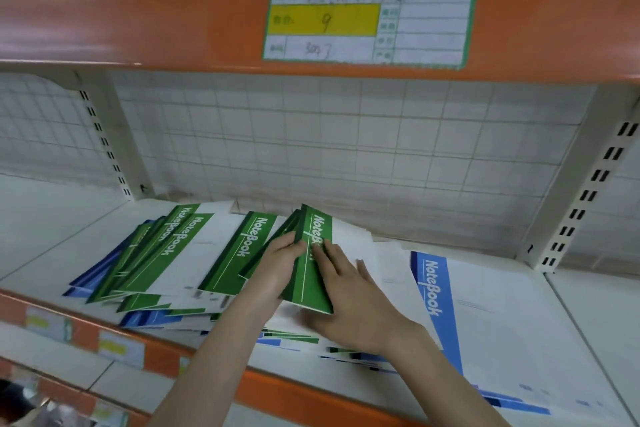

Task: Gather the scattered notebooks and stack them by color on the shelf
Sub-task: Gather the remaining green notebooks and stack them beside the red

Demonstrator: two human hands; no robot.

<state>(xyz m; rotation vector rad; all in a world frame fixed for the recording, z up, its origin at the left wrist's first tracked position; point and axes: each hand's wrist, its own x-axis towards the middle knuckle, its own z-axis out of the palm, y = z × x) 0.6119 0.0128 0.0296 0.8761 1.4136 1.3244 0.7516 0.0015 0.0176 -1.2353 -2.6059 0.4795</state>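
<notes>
Shelf [588,322]: white board, orange front lip; carried all the notebooks.
Green notebooks [173,253]: fanned loose at left and centre, overlapping, blue covers showing beneath.
Blue notebook [485,315]: lay flat at right, just beside the hands.
Held bundle [313,274]: several green notebooks, spines together, tilted up off the pile.
Left hand [280,263]: gripped the bundle's left edge, fingers curled round it.
Right hand [349,302]: pinched the bundle, fingers on the cover, thumb hidden beneath.
Handling, judged: light, thin, bendy; glossy covers probably slid easily.
Hold, judged: best taken near the spines, both sides squeezed, edges squared before setting down.
</notes>
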